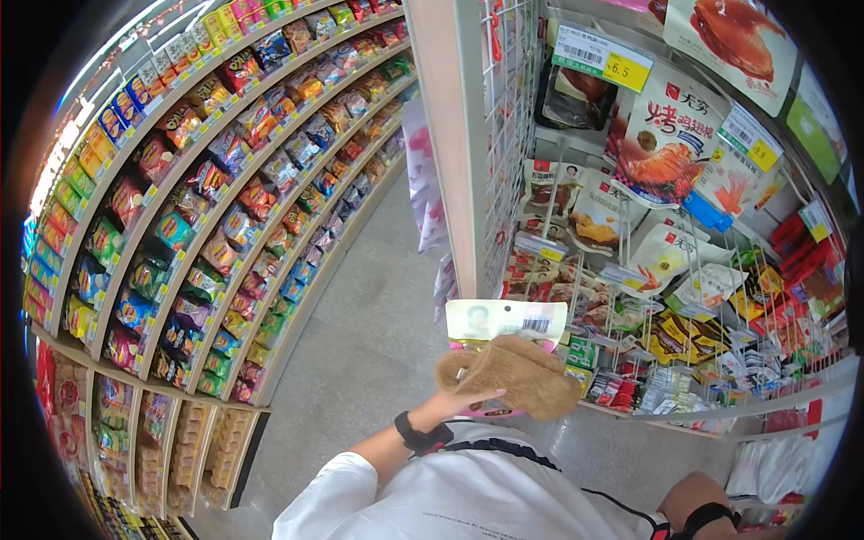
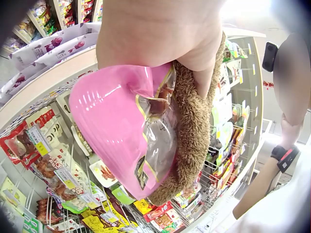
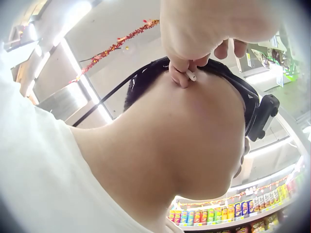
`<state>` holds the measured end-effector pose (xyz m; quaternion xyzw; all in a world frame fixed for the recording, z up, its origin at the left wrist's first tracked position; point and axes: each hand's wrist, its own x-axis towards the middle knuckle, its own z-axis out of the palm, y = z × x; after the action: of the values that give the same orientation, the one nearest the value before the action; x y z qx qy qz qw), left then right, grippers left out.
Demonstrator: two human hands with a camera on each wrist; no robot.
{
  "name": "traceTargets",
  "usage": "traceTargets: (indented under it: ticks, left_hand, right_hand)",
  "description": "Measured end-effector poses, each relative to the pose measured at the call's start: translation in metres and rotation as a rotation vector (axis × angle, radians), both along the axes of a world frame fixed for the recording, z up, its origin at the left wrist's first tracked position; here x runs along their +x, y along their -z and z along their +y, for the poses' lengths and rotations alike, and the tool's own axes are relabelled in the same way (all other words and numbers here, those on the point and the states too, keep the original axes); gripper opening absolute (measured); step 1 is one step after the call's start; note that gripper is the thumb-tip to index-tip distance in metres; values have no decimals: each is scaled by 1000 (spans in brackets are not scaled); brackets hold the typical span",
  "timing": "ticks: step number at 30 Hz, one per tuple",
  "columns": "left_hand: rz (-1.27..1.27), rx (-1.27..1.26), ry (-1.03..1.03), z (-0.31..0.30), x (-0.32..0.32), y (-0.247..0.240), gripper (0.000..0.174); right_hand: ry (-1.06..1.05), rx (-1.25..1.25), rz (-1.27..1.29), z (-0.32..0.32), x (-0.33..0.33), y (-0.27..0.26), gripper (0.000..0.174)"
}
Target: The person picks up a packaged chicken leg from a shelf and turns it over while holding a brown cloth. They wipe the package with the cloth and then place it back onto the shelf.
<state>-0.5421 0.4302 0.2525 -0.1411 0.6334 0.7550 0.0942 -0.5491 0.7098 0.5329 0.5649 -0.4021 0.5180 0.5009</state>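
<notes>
My left hand [image 2: 160, 34] holds a pink snack bag [image 2: 109, 126] with a clear window, through which brown pieces show. Together with it goes a brown fuzzy plush thing [image 2: 192, 131], pressed against the bag's side. From the head view, the plush thing [image 1: 513, 373] covers most of the bag, whose white top [image 1: 508, 317] with a barcode and hang hole sticks out behind. My right hand [image 3: 218, 29] is raised to the side of the head, its fingertips pinching a small white earbud [image 3: 192, 76] at the ear; the head view does not include this hand.
Curved shelves [image 1: 243, 135] full of snack bags line the left, beyond a grey floor [image 1: 346, 297]. To the right, a wire rack [image 1: 495, 135] carries hanging meat-snack packs [image 1: 666, 139] and price tags [image 1: 601, 58]. A beige end post [image 1: 445, 153] stands between.
</notes>
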Motion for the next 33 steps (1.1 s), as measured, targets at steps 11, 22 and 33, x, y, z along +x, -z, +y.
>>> traceTargets:
  ticks: [11, 22, 33]
  left_hand:
    - [-64, -7, 32, -3, 3, 13, 23]
    - [-33, -24, -1, -3, 1, 15, 22]
    - [-4, -45, 86, 2, -11, 14, 28]
  right_hand:
    - [92, 175, -148, 39, 25, -9, 14]
    - [-168, 243, -192, 27, 11, -6, 15]
    - [-79, 146, -581, -34, -22, 89, 24]
